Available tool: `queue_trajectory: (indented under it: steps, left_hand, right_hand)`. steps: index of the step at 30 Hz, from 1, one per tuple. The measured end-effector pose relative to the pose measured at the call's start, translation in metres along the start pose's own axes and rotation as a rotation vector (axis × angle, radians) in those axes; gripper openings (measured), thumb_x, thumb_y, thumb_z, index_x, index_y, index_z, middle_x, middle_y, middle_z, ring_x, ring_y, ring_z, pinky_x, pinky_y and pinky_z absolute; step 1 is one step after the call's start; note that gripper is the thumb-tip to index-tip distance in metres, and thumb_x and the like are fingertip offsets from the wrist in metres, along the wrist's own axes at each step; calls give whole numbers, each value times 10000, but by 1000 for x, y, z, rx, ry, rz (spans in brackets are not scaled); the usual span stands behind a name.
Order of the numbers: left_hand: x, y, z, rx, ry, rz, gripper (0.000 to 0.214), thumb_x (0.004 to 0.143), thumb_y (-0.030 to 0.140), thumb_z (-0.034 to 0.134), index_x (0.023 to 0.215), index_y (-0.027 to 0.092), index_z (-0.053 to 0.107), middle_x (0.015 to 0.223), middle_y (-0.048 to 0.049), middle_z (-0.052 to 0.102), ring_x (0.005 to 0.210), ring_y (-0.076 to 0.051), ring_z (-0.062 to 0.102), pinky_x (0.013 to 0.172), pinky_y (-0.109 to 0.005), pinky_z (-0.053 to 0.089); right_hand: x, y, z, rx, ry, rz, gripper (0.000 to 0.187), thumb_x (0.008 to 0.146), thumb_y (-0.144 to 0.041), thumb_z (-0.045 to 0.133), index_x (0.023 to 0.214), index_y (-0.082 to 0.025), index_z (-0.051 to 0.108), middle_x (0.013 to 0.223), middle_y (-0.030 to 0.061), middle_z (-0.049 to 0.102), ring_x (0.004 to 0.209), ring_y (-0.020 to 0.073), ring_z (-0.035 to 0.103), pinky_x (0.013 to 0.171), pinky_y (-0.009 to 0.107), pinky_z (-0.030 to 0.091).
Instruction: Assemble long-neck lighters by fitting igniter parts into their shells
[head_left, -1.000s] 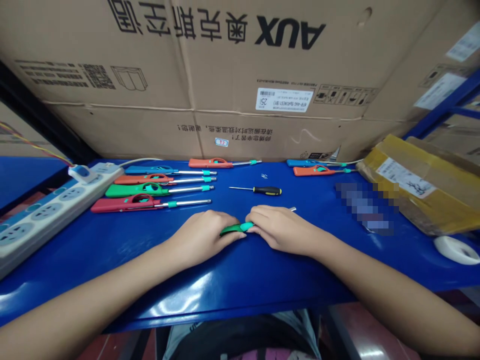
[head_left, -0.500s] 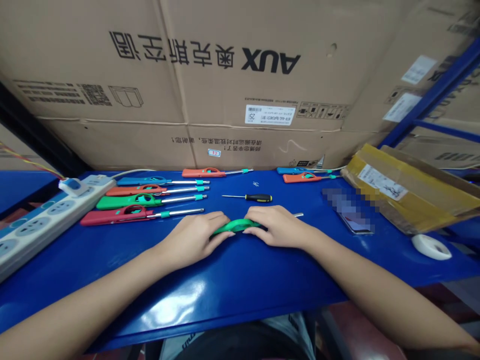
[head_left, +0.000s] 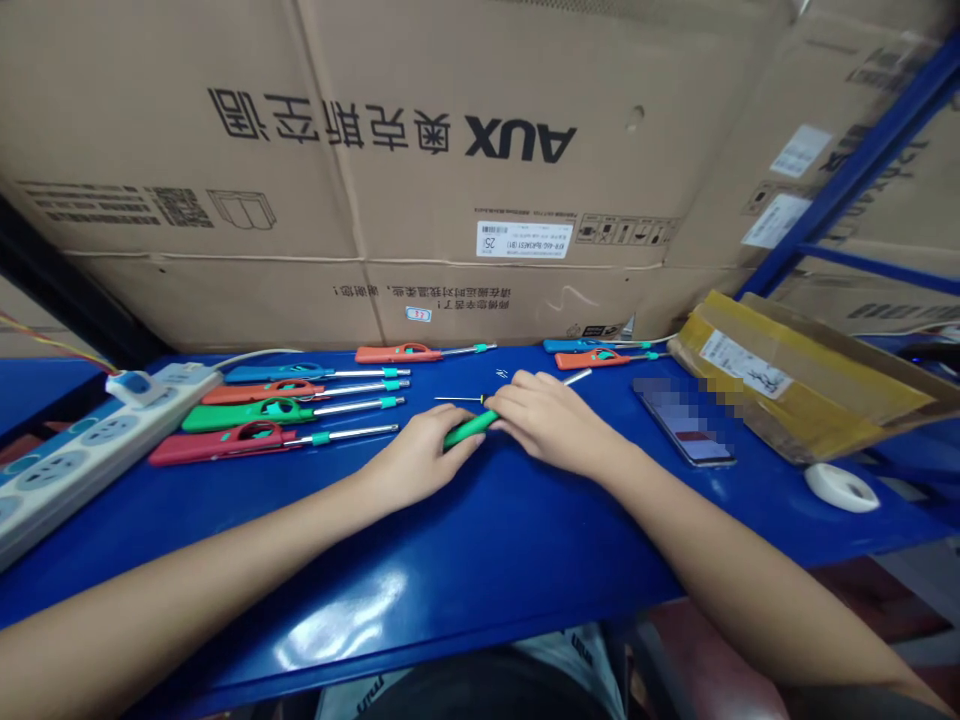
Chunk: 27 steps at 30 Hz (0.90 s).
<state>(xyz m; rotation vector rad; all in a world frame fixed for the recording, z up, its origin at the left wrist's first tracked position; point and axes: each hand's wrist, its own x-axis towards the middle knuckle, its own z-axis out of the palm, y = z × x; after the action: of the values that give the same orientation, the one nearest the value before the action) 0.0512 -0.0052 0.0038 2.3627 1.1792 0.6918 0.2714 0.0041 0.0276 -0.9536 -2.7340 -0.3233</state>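
Note:
My left hand and my right hand both grip one green long-nosed lighter that lies tilted on the blue table. Its metal nozzle tip sticks out past my right hand. The thin shaft of a screwdriver shows just beyond my fingers; its handle is hidden by my right hand. Two tiny screws lie further back.
Several lighters in blue, orange, green and red lie in a row at the left, one more orange lighter behind, two at the back right. A power strip, a phone, a taped parcel, a tape roll and big cardboard boxes surround.
Both hands have slid the green lighter away from me and turned it so its nozzle points to the far right. My right hand now covers the screwdriver's handle.

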Motion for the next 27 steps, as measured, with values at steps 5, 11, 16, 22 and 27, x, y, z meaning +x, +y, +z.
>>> queue_trajectory:
  steps: [5,11,16,22,27]
  left_hand:
    - [64,11,13,-19,-104,33,315,981,329,482,1126,142,691,855,-36,749,721,-177,698,673,-275,545]
    - [135,24,36,160,-71,174,450,877,269,657,1286,85,613,1205,-162,683,1120,-285,647,994,-383,508]
    - [175,26,61,364,-59,229,364,938,269,645,1265,116,604,1288,-172,605,1191,-297,587,1008,-473,507]
    - [205,30,87,487,-107,249,353,975,348,614,1271,158,588,1277,-113,608,1089,-241,636,916,-451,565]
    - [216,25,91,500,-167,215,356,975,349,615,1273,157,586,1273,-112,609,1085,-241,637,911,-451,566]
  right_hand:
    - [-15,50,-7,19,-38,403,476,887,-5,474,1284,-226,614,1204,61,682,1072,197,627,832,284,447]
    - [-49,118,-5,-68,17,768,342,900,-101,462,1102,-215,713,1155,102,688,1013,259,658,739,321,473]
    - [-65,144,10,-69,8,988,349,898,-87,456,1122,-154,715,1157,169,690,1056,290,656,791,344,500]
    - [-64,149,23,-41,-41,1097,291,967,-126,487,1191,-160,670,1260,140,659,1145,248,631,936,364,518]
    - [-62,152,28,-14,-120,1167,340,972,-370,612,1252,-177,606,1267,94,625,1080,222,642,916,442,559]
